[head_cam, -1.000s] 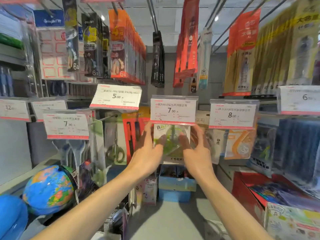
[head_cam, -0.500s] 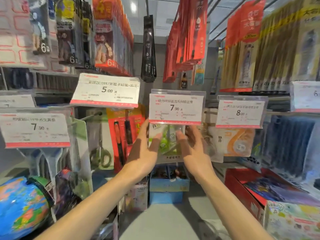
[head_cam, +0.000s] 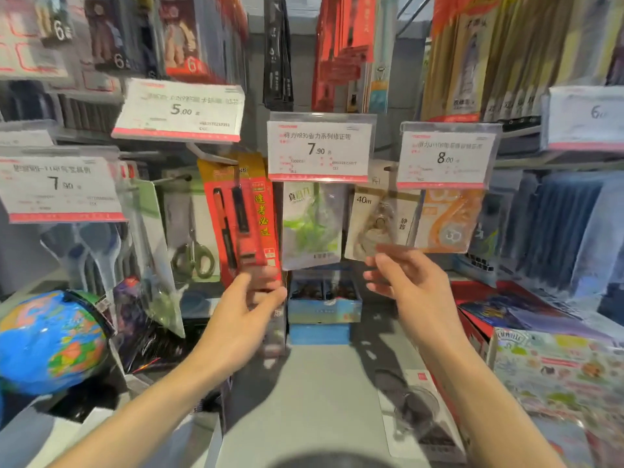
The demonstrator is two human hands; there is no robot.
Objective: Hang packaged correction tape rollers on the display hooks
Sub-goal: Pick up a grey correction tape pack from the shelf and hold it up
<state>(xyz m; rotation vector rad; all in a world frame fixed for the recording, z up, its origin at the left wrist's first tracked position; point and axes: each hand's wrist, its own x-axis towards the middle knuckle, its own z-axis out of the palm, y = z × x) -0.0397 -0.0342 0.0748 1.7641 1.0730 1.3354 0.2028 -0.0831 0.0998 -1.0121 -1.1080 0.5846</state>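
Now, notes at the display rack.

Task item: green correction tape pack (head_cam: 312, 224), hanging from its hook just below the 7.90 price tag (head_cam: 319, 148), between the red pen card (head_cam: 243, 217) on its left and a beige 40m pack (head_cam: 378, 224) on its right.

Left hand (head_cam: 246, 305): below the lower edge of the red pen card, fingers curled loosely; motion blur makes it unclear whether it touches the card. Holding nothing that I can see.

Right hand (head_cam: 408, 285): below the bottom corner of the beige pack, fingers spread and relaxed, empty; apart from the green pack.

Handling, judged: light blister pack, stiff card back with a clear plastic front. The plastic looks smooth and likely slippery; the card edges give better purchase. Will swing freely on the hook.

Where to hold: pinch the card at both side edges near the top, so the hang hole stays clear and can be sighted onto the hook tip.

Risks: neighbouring packs hang close on either side, easy to knock askew; the price tag hides the hook end.

Below: shelf (head_cam: 320, 383) with small boxes; globe (head_cam: 50, 342) at left edge.
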